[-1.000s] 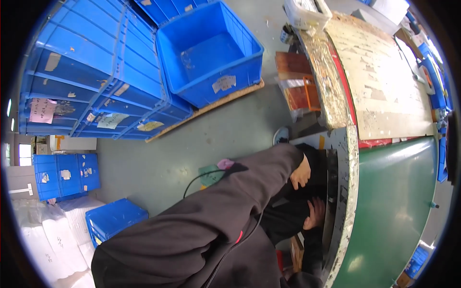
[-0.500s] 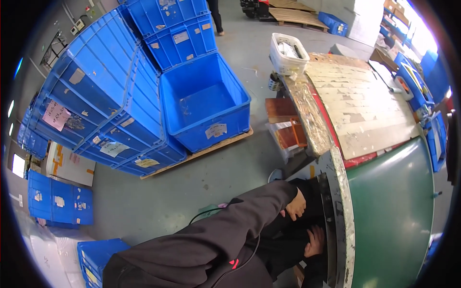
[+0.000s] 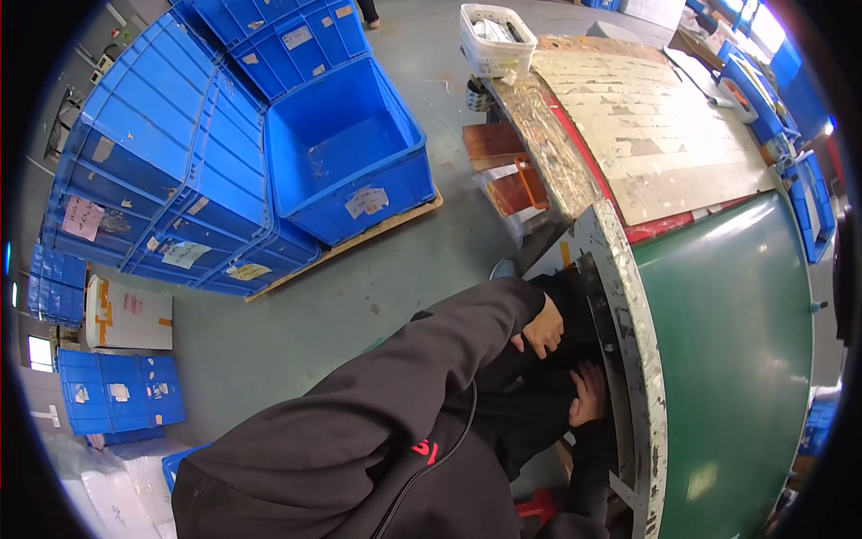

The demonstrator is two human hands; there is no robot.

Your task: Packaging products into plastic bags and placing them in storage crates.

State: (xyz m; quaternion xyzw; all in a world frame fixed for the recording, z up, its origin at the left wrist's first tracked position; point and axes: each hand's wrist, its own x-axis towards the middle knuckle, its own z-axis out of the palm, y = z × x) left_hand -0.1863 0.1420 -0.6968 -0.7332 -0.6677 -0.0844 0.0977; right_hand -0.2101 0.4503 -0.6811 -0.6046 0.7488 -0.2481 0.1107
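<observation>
Beside the green belt [image 3: 736, 359], at its near end, both hands are at the chipped metal rim [image 3: 628, 332] that runs round the belt. The left hand [image 3: 543, 328] is just beside the rim, with its fingers curled in loosely. I cannot tell if it holds anything. The right hand [image 3: 588, 395] is a little lower along the rim. Its fingers are close together and laid flat against the dark part under the rim. The dark gap [image 3: 575, 296] below the rim hides what is inside, so I cannot tell what the fingers touch there.

I think the step in hand is feeling or fixing something under the end of the belt, and it looks like it is in the middle, not done. Both black sleeves reach into the gap, and no tool shows.

The next move calls for care. The rim looks rough and the gap is dark, so the hands have to work by touch and go slowly. The right hand needs a firm, flat push or a good grip, and the left hand needs to open up to help.

Away from the belt, across the grey floor, blue bins [image 3: 346, 153] are stacked on a pallet. At the far end of the belt, a worn board [image 3: 655, 135] lies, with a white basket [image 3: 496, 40] beyond it.
</observation>
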